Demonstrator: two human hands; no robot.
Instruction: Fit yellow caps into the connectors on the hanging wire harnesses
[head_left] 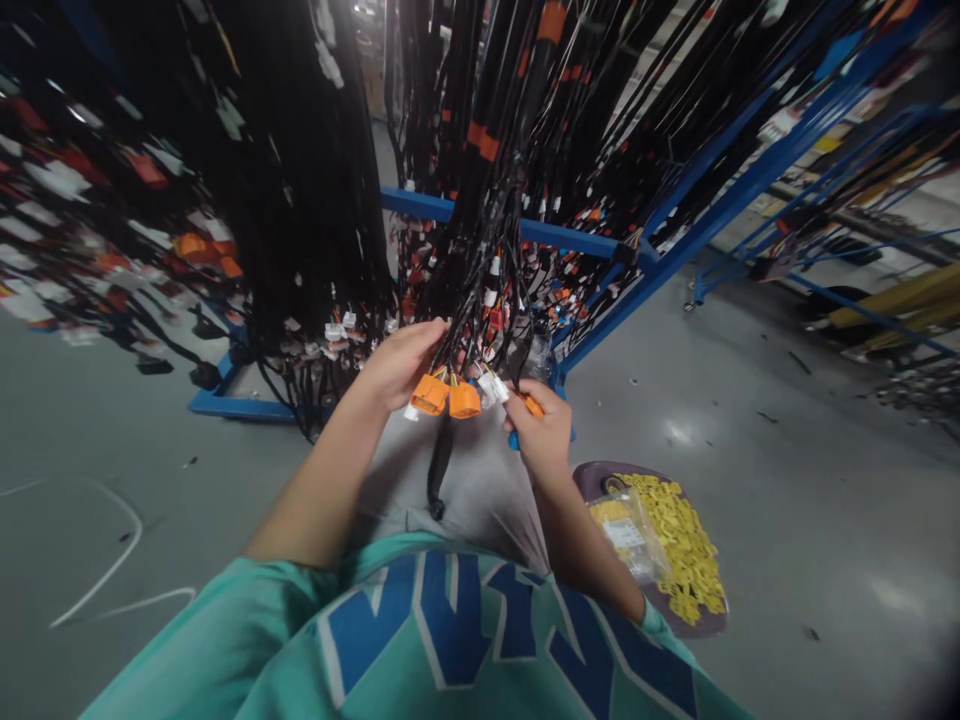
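A wire harness hangs in front of me, its many thin black branches ending in connectors. My left hand wraps round its left side, the fingers partly hidden behind the wires. Just right of that hand dangle two orange connectors, one on the left and one on the right. My right hand is closed, with a small orange connector peeking out between thumb and fingers. A white connector touches or nearly touches its fingertips. Below them shows a blue piece. A black taped branch hangs over my lap.
Blue rack beams stand around the harness, hung with many more black harnesses. On the floor at right, a dark purple tray holds yellow pieces and a plastic bag. White strips lie on the left floor.
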